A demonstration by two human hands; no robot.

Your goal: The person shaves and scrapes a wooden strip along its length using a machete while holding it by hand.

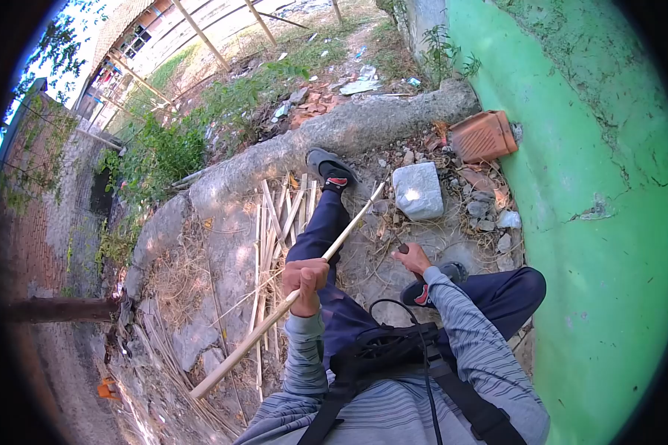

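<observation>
Left hand (306,285) clenches a slanting pole (249,343), right hand (415,259) (arm outstretched) a dark handle (403,248).

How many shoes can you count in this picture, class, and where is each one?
2: the left shoe, by the low rough wall, and the right shoe, nearer the green wall and partly hidden by the right sleeve.

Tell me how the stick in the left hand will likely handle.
The stick is probably stiff: the left hand grips it partway along, yet it shows no clear bend. It looks fairly light, being slim and held one-handed. Its rounded form suggests it might roll if set down.
</observation>
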